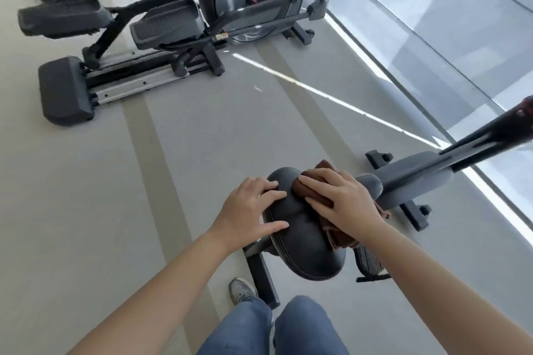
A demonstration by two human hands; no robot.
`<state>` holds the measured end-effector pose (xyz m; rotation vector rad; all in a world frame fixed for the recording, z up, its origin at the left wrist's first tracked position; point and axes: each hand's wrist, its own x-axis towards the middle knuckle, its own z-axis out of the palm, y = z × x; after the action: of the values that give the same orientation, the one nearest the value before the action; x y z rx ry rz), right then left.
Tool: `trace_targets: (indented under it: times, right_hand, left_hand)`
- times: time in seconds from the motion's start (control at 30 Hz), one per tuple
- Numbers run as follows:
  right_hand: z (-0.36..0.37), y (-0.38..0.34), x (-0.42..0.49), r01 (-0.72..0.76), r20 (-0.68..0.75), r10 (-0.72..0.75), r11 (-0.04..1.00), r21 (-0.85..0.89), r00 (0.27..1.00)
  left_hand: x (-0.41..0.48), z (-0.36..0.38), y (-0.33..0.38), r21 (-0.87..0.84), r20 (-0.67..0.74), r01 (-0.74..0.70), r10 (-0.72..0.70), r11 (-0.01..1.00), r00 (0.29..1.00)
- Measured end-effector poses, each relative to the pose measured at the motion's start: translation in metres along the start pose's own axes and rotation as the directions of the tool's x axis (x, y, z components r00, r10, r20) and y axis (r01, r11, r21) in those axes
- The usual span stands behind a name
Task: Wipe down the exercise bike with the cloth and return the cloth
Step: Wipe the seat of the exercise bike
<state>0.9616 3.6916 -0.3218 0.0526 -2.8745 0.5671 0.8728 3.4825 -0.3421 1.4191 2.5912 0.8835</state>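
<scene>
The exercise bike's black saddle [302,239] is below me at the lower middle. Its grey frame [409,179] runs off to the right. A brown cloth [340,235] lies over the saddle's right side, partly hidden. My right hand [337,199] lies flat on the cloth with straight fingers, pressing it onto the saddle. My left hand [248,213] rests on the saddle's left edge, fingers spread and thumb along the side.
An elliptical trainer [161,29] stands on the grey floor at the upper left, and another is behind it. A glass wall [461,37] runs along the right. The bike's front foot [415,216] and pedal [369,262] stick out. My legs and shoe [242,291] are at the bottom.
</scene>
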Motion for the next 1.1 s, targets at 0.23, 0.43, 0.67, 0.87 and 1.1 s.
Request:
trace_targets:
  times: [0.23,0.43,0.67,0.87,1.1]
  right_hand:
    - [0.002,0.012,0.089,-0.150,0.507,-0.012,0.949,0.277,0.862]
    - [0.001,0.032,0.094,-0.085,0.591,-0.183,0.914,0.396,0.786]
    - [-0.017,0.077,0.081,0.033,0.607,-0.345,0.885,0.464,0.716]
    - [0.030,0.033,0.126,-0.112,0.600,-0.375,0.778,0.618,0.707]
    - [0.019,0.064,0.120,-0.137,0.640,-0.426,0.756,0.640,0.639]
  left_hand:
    - [-0.011,0.006,0.017,-0.003,-0.014,0.158,-0.158,0.988,0.987]
    - [-0.016,0.026,0.050,0.025,-0.170,0.355,-0.346,0.934,0.923]
    - [-0.009,0.053,0.073,-0.034,-0.310,0.489,-0.475,0.871,0.824]
    - [-0.006,0.060,0.078,-0.266,-0.358,0.545,-0.607,0.795,0.710]
    - [-0.003,0.057,0.082,-0.483,-0.321,0.535,-0.709,0.693,0.628]
